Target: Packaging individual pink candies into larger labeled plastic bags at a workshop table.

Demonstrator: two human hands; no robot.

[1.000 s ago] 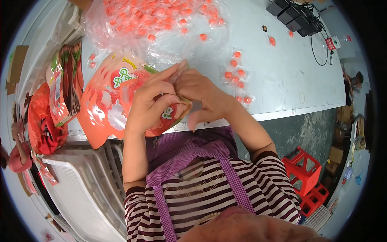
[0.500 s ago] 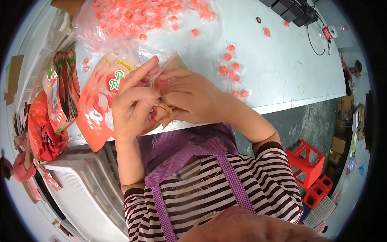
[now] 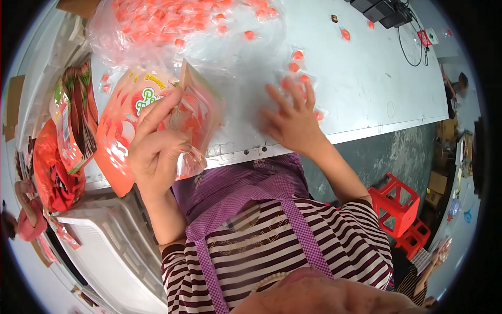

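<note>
My left hand (image 3: 156, 150) grips an upright clear pouch with orange print (image 3: 196, 112), its mouth open toward the table. My right hand (image 3: 293, 121) lies spread, fingers apart, on the white table (image 3: 366, 94), over a few small wrapped orange candies (image 3: 297, 58). A big clear bag full of the same orange candies (image 3: 178, 23) lies at the table's far side. Flat orange printed pouches (image 3: 117, 131) sit under and left of the held pouch.
A stack of more printed pouches (image 3: 73, 118) and red packaging (image 3: 49, 178) lie at the left. A white plastic crate (image 3: 104, 246) stands below the table edge. Red stools (image 3: 397, 201) stand on the floor at right. Black devices with cables (image 3: 381, 10) sit at the far right.
My right hand has left the pouch and moved right onto the loose candies on the table. My left hand now holds the pouch alone, raised slightly.
</note>
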